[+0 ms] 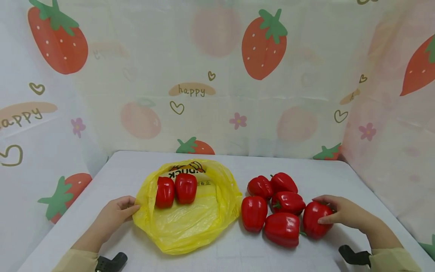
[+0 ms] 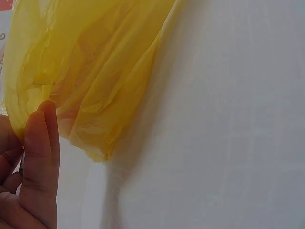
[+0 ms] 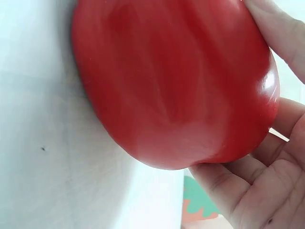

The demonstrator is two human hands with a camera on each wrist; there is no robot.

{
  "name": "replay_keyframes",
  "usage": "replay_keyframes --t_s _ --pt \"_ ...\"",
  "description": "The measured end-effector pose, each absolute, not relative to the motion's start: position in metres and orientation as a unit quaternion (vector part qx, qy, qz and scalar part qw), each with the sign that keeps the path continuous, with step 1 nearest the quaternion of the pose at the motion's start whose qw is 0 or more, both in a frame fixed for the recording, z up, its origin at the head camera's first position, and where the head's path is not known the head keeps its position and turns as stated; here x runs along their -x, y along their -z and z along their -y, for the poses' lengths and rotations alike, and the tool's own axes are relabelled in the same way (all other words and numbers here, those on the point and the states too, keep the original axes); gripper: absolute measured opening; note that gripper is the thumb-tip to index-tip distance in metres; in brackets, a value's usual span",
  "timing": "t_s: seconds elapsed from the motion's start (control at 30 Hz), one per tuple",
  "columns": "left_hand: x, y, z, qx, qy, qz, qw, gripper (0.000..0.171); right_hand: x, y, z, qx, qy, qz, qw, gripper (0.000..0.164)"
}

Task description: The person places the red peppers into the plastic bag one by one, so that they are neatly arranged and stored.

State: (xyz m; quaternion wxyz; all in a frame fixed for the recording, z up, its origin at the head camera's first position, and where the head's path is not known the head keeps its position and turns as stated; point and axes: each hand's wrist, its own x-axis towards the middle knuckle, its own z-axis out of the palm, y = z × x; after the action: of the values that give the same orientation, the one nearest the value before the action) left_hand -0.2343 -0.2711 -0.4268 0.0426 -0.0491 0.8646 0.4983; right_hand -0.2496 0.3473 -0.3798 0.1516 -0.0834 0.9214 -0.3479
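Observation:
A yellow plastic bag (image 1: 190, 241) lies spread open on the table, with two red bell peppers (image 1: 186, 189) inside it. At its left edge, my left hand (image 1: 117, 215) pinches the rim between thumb and fingers; the left wrist view shows the thin yellow film (image 2: 105, 86) at the fingertips. On the right, my right hand (image 1: 343, 213) grips a red bell pepper (image 1: 314, 223), thumb on the near side and fingers on the far side. The right wrist view has this pepper (image 3: 176, 86) filling much of the frame, its underside close to the table.
Several more red bell peppers (image 1: 282, 229) cluster between the bag and my right hand, some touching each other. The white table (image 1: 217, 260) ends at a back edge against a strawberry-printed curtain (image 1: 217, 113), which also hangs at both sides.

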Motion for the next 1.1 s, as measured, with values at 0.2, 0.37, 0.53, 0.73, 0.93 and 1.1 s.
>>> replay_keyframes --t_s 0.2,0.37,0.53,0.73,0.93,1.1 --pt "0.235 0.428 0.271 0.046 -0.498 -0.865 0.042 0.031 0.257 0.381 -0.352 0.085 0.341 -0.926 0.14 0.071" --pt "0.235 0.427 0.27 0.046 -0.497 -0.865 0.042 0.031 0.264 0.38 -0.355 0.081 0.335 -0.929 0.134 0.073" --pt "0.235 0.426 0.269 0.048 -0.493 -0.868 0.042 0.032 0.272 0.379 -0.358 0.087 0.333 -0.93 0.131 0.072" --pt "0.236 0.427 0.269 0.047 -0.491 -0.869 0.044 0.032 0.278 0.377 -0.36 0.105 0.331 -0.93 0.123 0.068" --pt "0.237 0.427 0.269 0.046 -0.496 -0.866 0.044 0.032 0.28 0.376 -0.363 0.098 0.34 -0.927 0.122 0.072" --pt "0.237 0.427 0.269 0.044 -0.497 -0.866 0.042 0.032 0.28 0.378 -0.364 0.093 0.34 -0.928 0.121 0.076"
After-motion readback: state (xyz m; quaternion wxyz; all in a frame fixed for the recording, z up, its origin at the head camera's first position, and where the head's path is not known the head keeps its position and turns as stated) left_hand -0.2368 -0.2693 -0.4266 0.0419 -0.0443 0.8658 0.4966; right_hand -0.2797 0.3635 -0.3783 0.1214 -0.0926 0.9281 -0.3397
